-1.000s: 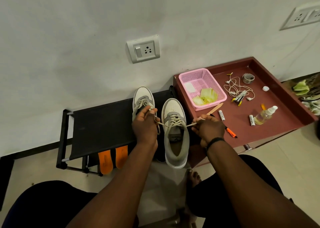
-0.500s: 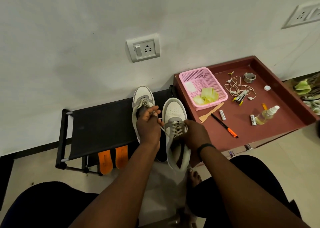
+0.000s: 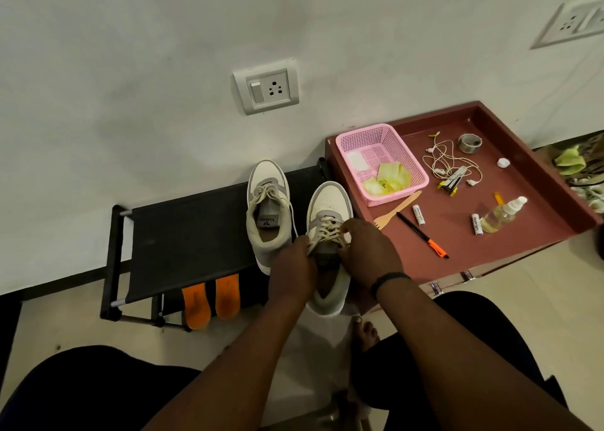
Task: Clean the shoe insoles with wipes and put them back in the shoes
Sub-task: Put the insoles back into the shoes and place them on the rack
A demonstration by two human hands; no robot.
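Two shoes are set side by side on a rack [image 3: 183,234] against the wall: the left shoe [image 3: 268,208] farther back, the right shoe [image 3: 330,215] nearer, overhanging the rack's front edge. Two insoles [image 3: 210,295] are stood below the rack's front. To the right, a tray [image 3: 523,234] carries a basket [image 3: 380,164] at its back-left corner, with wipes [image 3: 389,179] inside, and a pen [image 3: 421,234] before it.

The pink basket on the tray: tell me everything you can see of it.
The pink basket is a small rectangular bin, seemingly plastic, with perforated mesh walls and floor and a solid rim. It sits upright in the near-left corner of the maroon tray, close to the wall. Inside lie crumpled yellow-green wipes toward its front and a flat white piece toward its back left. A wooden fork lies just in front of it; whether they touch is unclear. Neither hand touches the basket.
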